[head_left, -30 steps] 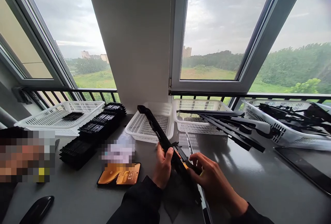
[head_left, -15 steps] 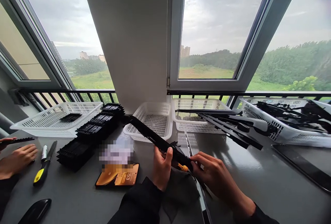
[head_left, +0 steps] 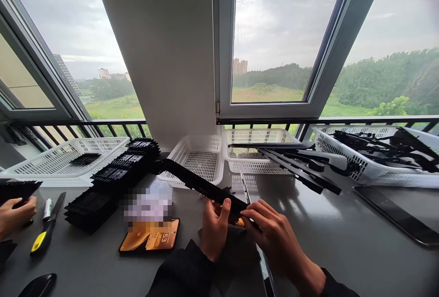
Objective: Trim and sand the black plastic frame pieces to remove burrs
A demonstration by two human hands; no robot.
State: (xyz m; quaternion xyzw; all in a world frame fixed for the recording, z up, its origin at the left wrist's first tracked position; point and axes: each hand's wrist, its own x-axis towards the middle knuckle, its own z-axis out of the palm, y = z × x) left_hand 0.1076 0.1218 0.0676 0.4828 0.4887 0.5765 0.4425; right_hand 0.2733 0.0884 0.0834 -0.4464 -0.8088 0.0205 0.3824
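Both my hands grip a long black plastic strip (head_left: pixel 192 180) that slants from the table's middle up to the left. My left hand (head_left: pixel 213 228) is wrapped round its near part, thumb on top. My right hand (head_left: pixel 274 235) closes its fingers on the strip's near end, where a small orange piece (head_left: pixel 241 222) shows under the fingers. A thin metal strip (head_left: pixel 245 189) lies on the grey table (head_left: pixel 343 242) just beyond my right hand.
White mesh baskets stand along the window: (head_left: pixel 61 162), (head_left: pixel 199 157), (head_left: pixel 260 153), and one full of black parts (head_left: pixel 370 160). Stacked black trays (head_left: pixel 113 178), a phone (head_left: pixel 149 235), a yellow-handled knife (head_left: pixel 44 230) and another person's hand (head_left: pixel 13 214) are at left.
The long black strip has swung down and to the left, from pointing steeply upward to lying lower across the table. Both hands keep their grip. The view shifted right.
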